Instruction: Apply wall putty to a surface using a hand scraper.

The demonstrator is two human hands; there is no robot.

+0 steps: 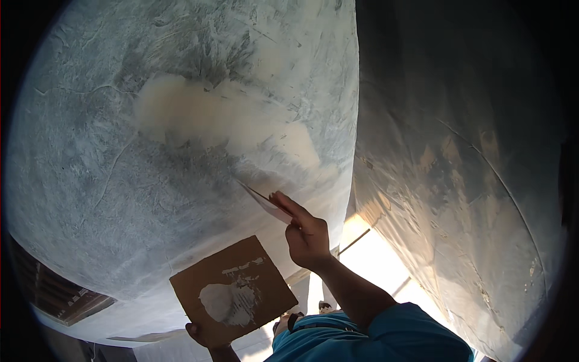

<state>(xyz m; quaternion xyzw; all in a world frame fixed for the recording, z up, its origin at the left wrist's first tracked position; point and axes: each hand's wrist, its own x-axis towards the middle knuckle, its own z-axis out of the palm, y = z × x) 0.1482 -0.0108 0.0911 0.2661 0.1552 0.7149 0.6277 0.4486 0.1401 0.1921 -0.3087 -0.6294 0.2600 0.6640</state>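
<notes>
My right hand grips a thin, flat putty knife, its far edge meeting a large curved grey surface. Index finger laid along the blade, I hold the tool at a slant. Above it, a smooth beige patch of filler spreads over the mottled grey. Low in the view, my left hand clasps the bottom corner of a brown square board. A mound of white putty lies on that board, with ridged smears and thin streaks beside it. Most of the left fingers are hidden beneath the board.
To the right hangs a wrinkled, dark translucent sheet, running close beside the grey surface's edge. Bright light comes through the gap below. A dark recess with slats shows at the lower left. My blue shirt fills the bottom edge.
</notes>
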